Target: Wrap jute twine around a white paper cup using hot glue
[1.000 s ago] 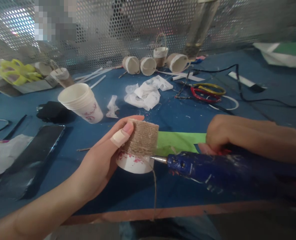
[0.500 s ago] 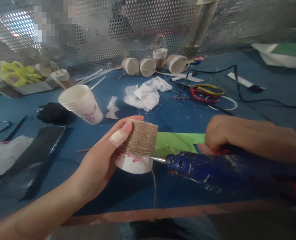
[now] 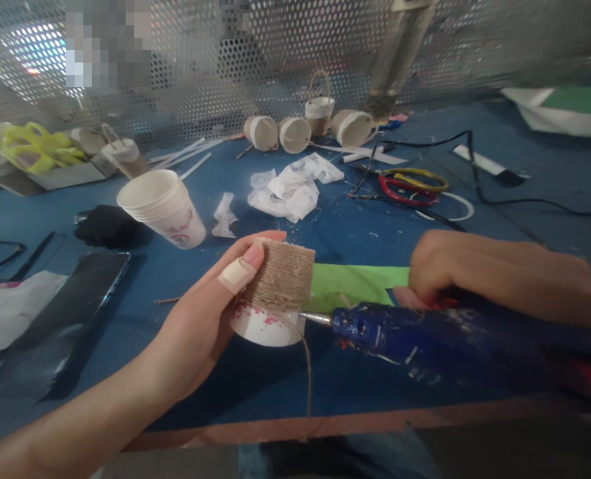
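Wrapped around a paper cup (image 3: 270, 326) is my left hand (image 3: 200, 313), with a bandage (image 3: 236, 275) on its thumb. Rows of brown twine (image 3: 282, 276) cover most of the cup; a white band with pink print shows at the lower end. The loose end of the twine (image 3: 309, 379) hangs down past the table edge. My right hand (image 3: 494, 273) grips a blue glue gun (image 3: 405, 336), its trigger side partly hidden. The metal nozzle (image 3: 316, 318) meets the cup's side just by the last row of twine. Behind the cup lies a green sheet (image 3: 359, 279).
Stacked paper cups (image 3: 163, 206) stand at left, near a black pouch (image 3: 60, 326). White lace (image 3: 295, 186) lies ahead. Several twine-wrapped cups (image 3: 295, 133) line the perforated screen (image 3: 275, 60). Yellow scissors (image 3: 40, 146) rest in a box. A black cable (image 3: 474, 176) and pliers (image 3: 409, 186) are at right.
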Demonstrator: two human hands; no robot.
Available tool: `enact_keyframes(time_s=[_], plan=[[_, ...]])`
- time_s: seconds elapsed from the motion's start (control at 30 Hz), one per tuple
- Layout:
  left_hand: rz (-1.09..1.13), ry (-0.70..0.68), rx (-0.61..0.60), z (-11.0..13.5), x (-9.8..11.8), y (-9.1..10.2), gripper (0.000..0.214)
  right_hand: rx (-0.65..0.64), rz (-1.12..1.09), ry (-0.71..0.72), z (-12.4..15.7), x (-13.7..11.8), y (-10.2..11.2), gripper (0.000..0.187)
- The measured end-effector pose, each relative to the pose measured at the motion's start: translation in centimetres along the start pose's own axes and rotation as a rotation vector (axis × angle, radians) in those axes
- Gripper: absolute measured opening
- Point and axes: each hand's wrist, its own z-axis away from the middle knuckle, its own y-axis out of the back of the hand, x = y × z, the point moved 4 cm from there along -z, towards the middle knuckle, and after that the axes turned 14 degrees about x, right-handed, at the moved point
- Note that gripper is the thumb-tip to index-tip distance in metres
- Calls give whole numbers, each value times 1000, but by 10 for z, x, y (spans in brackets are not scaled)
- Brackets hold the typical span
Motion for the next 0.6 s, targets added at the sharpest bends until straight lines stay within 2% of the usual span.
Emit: enact_keyframes(time_s=[0.23,0.6], plan=[[-19,6,11,0,-1,0,40,-28,-25,20,-1,2,2,27],[-58,-7,34,1,-1,1,43,-30,-10,3,-2,-2,3,22]])
